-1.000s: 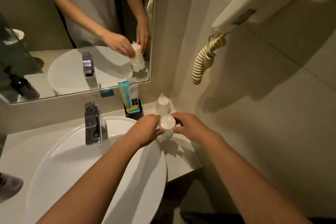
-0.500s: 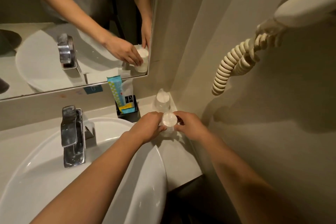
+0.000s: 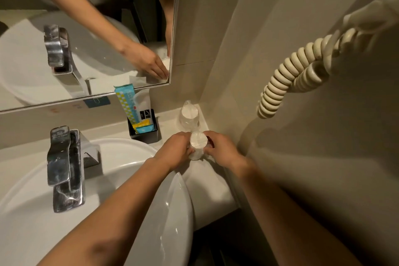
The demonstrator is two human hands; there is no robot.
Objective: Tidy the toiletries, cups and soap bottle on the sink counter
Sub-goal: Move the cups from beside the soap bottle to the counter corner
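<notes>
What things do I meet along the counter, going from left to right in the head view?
faucet → black holder with toiletry packets → left hand → cup held between both hands → right hand → coiled cord on the wall

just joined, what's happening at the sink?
A person holds a wrapped cup between the left hand and right hand, at the counter right of the basin. A second wrapped cup stands in the corner behind it. A black holder with toiletry packets sits under the mirror.
</notes>
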